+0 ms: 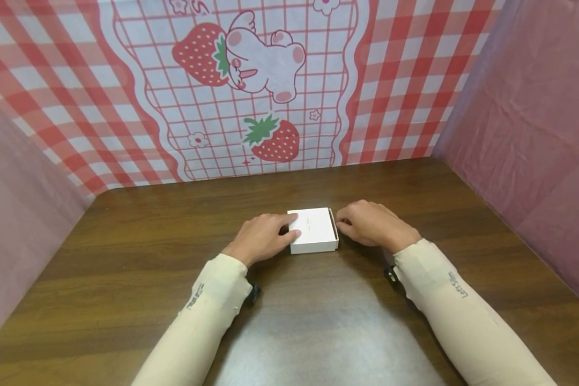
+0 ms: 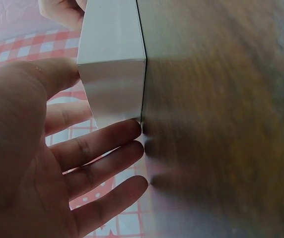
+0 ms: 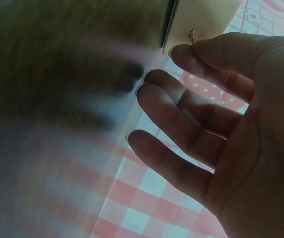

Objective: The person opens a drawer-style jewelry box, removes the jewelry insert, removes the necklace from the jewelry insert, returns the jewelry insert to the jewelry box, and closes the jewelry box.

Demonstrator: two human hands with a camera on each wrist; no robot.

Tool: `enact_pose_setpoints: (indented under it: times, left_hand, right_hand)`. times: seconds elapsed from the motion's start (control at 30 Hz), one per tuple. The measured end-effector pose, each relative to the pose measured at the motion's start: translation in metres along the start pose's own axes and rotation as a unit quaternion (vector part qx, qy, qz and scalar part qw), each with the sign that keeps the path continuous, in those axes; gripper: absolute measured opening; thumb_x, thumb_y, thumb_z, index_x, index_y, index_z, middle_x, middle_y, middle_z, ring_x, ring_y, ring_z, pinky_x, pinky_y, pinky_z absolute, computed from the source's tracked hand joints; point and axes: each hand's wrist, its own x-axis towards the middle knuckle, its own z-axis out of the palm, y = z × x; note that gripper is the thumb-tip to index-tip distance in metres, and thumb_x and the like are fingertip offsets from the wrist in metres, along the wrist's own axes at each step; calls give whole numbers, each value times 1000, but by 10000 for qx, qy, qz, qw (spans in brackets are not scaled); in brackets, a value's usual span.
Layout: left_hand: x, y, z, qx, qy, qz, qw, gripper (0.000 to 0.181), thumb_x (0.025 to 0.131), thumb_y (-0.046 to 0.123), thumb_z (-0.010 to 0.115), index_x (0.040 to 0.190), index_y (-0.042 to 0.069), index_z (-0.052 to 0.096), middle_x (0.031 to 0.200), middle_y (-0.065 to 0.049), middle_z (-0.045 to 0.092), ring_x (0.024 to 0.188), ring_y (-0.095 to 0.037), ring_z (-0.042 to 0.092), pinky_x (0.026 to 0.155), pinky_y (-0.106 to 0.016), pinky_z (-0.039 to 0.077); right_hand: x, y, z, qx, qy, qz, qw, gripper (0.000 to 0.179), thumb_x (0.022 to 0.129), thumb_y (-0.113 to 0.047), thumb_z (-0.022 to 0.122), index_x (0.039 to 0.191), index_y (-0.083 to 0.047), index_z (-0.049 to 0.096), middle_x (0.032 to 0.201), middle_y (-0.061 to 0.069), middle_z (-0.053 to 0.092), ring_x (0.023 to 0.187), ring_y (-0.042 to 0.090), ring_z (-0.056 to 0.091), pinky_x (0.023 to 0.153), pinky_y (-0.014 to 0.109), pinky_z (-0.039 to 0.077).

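A small white box lies flat on the wooden table, with a few faint marks on its top. A narrow cream-edged inner part shows at its right end. My left hand rests against the box's left end, thumb and forefinger touching its top edge; in the left wrist view the other fingers reach down beside it, nearly straight. At the right end, my right hand pinches a tiny thin pull tab between thumb and forefinger. Its remaining fingers are loosely bent beside the box.
The brown wooden table spreads around the box and both forearms. Behind it hangs a red-and-white checked cloth with strawberry prints. Pink cloth walls stand at the left and right. A dark strap shows under the left wrist.
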Motion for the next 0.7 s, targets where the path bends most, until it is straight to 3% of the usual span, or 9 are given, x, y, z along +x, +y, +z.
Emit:
enact_pose_setpoints:
  times: [0.7]
  left_hand:
    - [0,0,0,-13,-8,-20,10000,53,101,48,56,149,26,51,139,0,60,120,-18,59,95,-46,49]
  right_hand:
    - [1,1,1,-28,64,22,10000,24,96,-18,60,73,-21,62,66,-5,54,63,16,49,59,35,44]
